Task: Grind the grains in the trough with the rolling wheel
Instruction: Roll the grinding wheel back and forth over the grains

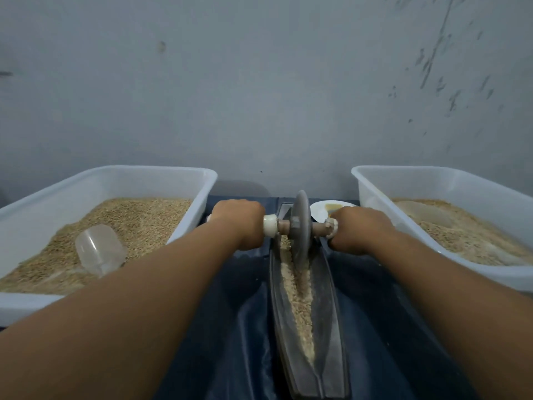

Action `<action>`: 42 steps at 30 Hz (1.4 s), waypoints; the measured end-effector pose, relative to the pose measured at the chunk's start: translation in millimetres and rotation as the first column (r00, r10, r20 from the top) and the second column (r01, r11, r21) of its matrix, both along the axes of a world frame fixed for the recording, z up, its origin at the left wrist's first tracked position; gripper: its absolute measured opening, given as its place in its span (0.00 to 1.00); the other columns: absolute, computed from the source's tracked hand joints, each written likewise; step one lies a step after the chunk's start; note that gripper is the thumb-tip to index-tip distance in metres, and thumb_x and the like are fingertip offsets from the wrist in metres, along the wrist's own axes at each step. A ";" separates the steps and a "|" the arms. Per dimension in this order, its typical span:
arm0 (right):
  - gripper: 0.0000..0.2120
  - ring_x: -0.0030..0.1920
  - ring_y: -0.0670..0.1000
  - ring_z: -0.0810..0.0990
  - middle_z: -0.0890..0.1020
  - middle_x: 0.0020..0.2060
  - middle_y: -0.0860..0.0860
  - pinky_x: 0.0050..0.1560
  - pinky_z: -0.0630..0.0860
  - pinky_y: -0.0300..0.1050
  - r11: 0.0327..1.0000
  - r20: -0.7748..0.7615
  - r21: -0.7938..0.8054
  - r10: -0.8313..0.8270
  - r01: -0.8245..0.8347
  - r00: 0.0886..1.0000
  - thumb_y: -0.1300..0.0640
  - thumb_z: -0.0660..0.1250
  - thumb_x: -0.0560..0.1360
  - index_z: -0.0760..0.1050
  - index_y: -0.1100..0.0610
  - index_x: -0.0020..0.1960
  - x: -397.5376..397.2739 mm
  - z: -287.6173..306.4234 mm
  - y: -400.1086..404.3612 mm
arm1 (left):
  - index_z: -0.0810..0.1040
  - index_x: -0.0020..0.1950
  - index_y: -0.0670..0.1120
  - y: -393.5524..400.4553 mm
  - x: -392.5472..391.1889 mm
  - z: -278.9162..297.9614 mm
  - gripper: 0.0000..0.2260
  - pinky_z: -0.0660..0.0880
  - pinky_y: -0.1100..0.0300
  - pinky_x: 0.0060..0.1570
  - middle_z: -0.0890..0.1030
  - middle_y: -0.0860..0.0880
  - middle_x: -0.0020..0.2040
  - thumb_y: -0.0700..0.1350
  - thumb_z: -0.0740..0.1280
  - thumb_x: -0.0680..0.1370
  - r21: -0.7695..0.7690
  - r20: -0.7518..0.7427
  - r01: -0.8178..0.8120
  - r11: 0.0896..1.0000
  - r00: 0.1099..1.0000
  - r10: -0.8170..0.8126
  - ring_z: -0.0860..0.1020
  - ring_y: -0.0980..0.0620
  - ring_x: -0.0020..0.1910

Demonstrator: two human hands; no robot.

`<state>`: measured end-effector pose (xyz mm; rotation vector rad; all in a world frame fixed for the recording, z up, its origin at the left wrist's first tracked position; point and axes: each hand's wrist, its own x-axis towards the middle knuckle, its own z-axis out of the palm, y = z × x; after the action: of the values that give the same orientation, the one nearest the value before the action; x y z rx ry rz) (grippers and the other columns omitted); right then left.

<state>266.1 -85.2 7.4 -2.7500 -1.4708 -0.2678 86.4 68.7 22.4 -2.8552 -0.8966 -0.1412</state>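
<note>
Wheel (300, 226) stands upright near the far end of the narrow trough (328, 327), cutting a furrow through pale grains (300, 301); it looks heavy and rigid, best steered by its axle. Left hand (240, 223) and right hand (356, 230) each wrap a handle end, one on each side. Tubs (86, 176) of grain flank the trough.
</note>
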 end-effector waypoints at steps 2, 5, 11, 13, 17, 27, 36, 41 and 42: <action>0.06 0.37 0.50 0.74 0.76 0.37 0.43 0.35 0.65 0.43 1.000 0.027 -0.015 0.016 -0.015 1.000 0.47 0.62 0.65 0.72 0.47 0.40 -0.7 2.7 1.6 | 0.77 0.49 0.54 1.1 -2.6 -4.7 0.10 0.77 0.53 0.44 0.77 0.53 0.38 0.49 0.70 0.68 -0.021 -0.005 0.001 1.000 1.000 -0.001 0.77 0.50 0.39; 0.09 0.33 0.47 0.72 0.76 0.33 0.45 0.31 0.65 0.42 0.996 0.047 -0.072 0.048 -0.044 0.998 0.45 0.63 0.62 0.70 0.49 0.38 -9.1 6.7 -1.7 | 0.75 0.47 0.54 -4.0 -17.1 -13.1 0.09 0.77 0.54 0.43 0.77 0.53 0.39 0.53 0.71 0.69 -0.094 -0.020 -0.002 0.996 1.000 0.000 0.77 0.51 0.39; 0.11 0.32 0.49 0.77 0.77 0.31 0.46 0.31 0.68 0.41 0.970 -0.049 -0.237 0.051 -0.061 0.998 0.43 0.65 0.59 0.72 0.49 0.36 -17.8 5.3 -14.9 | 0.75 0.46 0.55 -18.0 -36.9 -24.1 0.09 0.72 0.58 0.35 0.76 0.54 0.37 0.50 0.71 0.68 -0.119 -0.048 0.004 0.993 0.999 -0.010 0.75 0.54 0.35; 0.09 0.35 0.48 0.76 0.78 0.34 0.45 0.34 0.68 0.42 0.987 0.019 -0.158 0.042 -0.038 0.999 0.44 0.63 0.63 0.72 0.49 0.38 -17.4 3.1 -10.9 | 0.76 0.48 0.54 -17.6 -30.7 -21.9 0.10 0.72 0.57 0.37 0.77 0.54 0.38 0.52 0.72 0.69 -0.056 0.005 0.001 0.998 1.000 0.000 0.76 0.53 0.37; 0.07 0.41 0.52 0.73 0.79 0.43 0.45 0.41 0.68 0.44 0.999 0.107 -0.045 0.025 -0.020 0.994 0.46 0.64 0.69 0.72 0.45 0.45 -14.0 2.0 -0.8 | 0.77 0.51 0.53 -11.8 -13.0 -11.0 0.11 0.70 0.55 0.38 0.76 0.52 0.39 0.53 0.71 0.71 0.044 0.077 0.009 0.999 0.997 -0.013 0.76 0.50 0.39; 0.06 0.38 0.52 0.75 0.74 0.35 0.44 0.38 0.69 0.44 0.995 0.127 -0.084 0.065 -0.054 0.990 0.47 0.61 0.65 0.68 0.49 0.38 -15.7 6.4 5.3 | 0.77 0.49 0.54 -5.6 -18.3 -14.4 0.11 0.72 0.56 0.38 0.77 0.53 0.39 0.53 0.71 0.70 -0.100 0.040 0.025 0.995 0.999 -0.021 0.77 0.52 0.38; 0.15 0.34 0.50 0.72 0.69 0.30 0.43 0.35 0.69 0.41 0.954 0.175 -0.181 0.271 -0.240 0.947 0.49 0.70 0.68 0.63 0.47 0.32 -18.2 1.1 -18.9 | 0.72 0.46 0.56 -24.2 -40.2 -30.1 0.10 0.70 0.57 0.36 0.74 0.54 0.36 0.52 0.71 0.69 -0.054 0.034 0.028 0.998 0.999 -0.026 0.74 0.53 0.36; 0.03 0.44 0.54 0.77 0.80 0.46 0.48 0.41 0.69 0.43 0.987 0.144 -0.124 0.123 -0.105 0.982 0.50 0.64 0.72 0.73 0.48 0.45 -17.3 -0.5 -5.3 | 0.75 0.49 0.52 -22.0 -18.3 -8.0 0.12 0.71 0.56 0.39 0.72 0.53 0.35 0.53 0.71 0.70 0.055 0.029 0.015 0.998 0.999 -0.017 0.75 0.50 0.37; 0.04 0.45 0.54 0.77 0.80 0.49 0.49 0.42 0.69 0.43 0.986 0.123 -0.140 0.106 -0.088 0.987 0.50 0.64 0.72 0.74 0.48 0.46 -15.5 -2.9 -4.5 | 0.74 0.48 0.52 -22.0 -13.9 -3.0 0.11 0.70 0.56 0.38 0.70 0.53 0.33 0.53 0.71 0.70 0.077 0.021 0.029 0.997 0.999 -0.031 0.73 0.50 0.36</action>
<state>250.6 -89.7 4.5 -2.8003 -1.7098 -0.3652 72.6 46.8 19.4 -2.8020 -0.8334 -0.2070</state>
